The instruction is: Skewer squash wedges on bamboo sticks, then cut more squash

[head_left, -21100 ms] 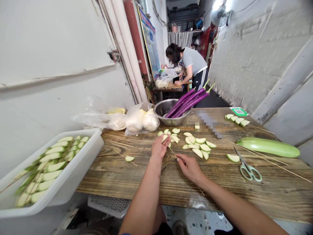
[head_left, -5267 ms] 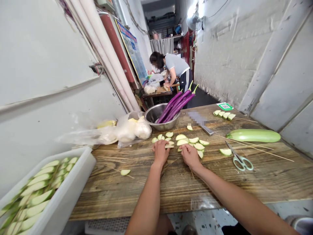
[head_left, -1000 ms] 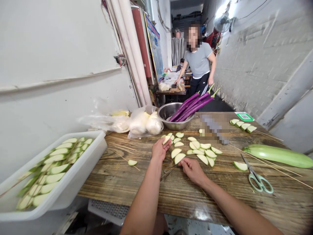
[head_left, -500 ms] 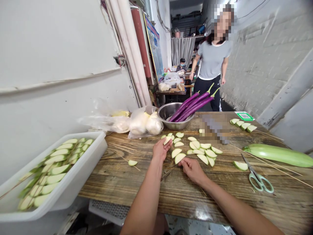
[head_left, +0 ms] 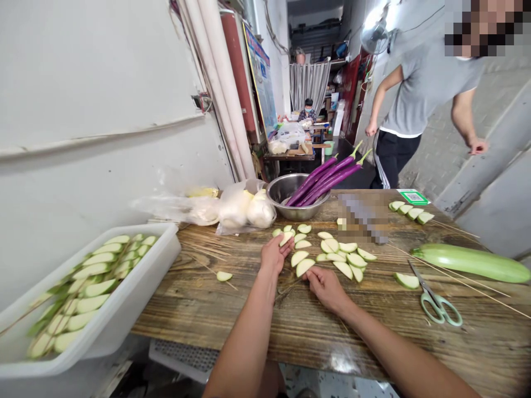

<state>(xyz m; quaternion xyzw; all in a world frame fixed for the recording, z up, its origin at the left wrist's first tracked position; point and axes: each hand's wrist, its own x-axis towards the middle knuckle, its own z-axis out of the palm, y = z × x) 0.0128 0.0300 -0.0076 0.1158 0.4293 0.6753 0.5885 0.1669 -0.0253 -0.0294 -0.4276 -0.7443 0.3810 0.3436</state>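
One pale slice (head_left: pixel 286 239) with green rind is resting in the palm-up left hand (head_left: pixel 272 255), held against its fingers. The right hand (head_left: pixel 322 283) is forming a narrow pinch at the lower edge of a second slice (head_left: pixel 306 268); exactly what it is gripping cannot be told. Both hands are working low over a wooden worktop (head_left: pixel 215 320) whose dark grain is running crosswise. Loose slices (head_left: pixel 355 260) are lying beyond and right of the right hand; farther right, scissors (head_left: pixel 437 308) are lying near a long green gourd (head_left: pixel 473 262). Left of the left hand, a white tub (head_left: pixel 147 276) is holding skewered slices (head_left: pixel 92 270). Ahead of the hands, a steel bowl (head_left: pixel 296 212) is carrying purple eggplants (head_left: pixel 326 181), with plastic bags (head_left: pixel 238 213) sitting just left of it. Beyond the worktop, right of both hands, a person in a grey shirt (head_left: pixel 433 83) is standing before a pale wall (head_left: pixel 508 94). Straight ahead and well back, another person (head_left: pixel 307 114) is appearing before a grey curtain (head_left: pixel 309 83). A fan (head_left: pixel 374 37) is hanging high to the hands' right; pale pipes (head_left: pixel 219 94) are rising to their left.
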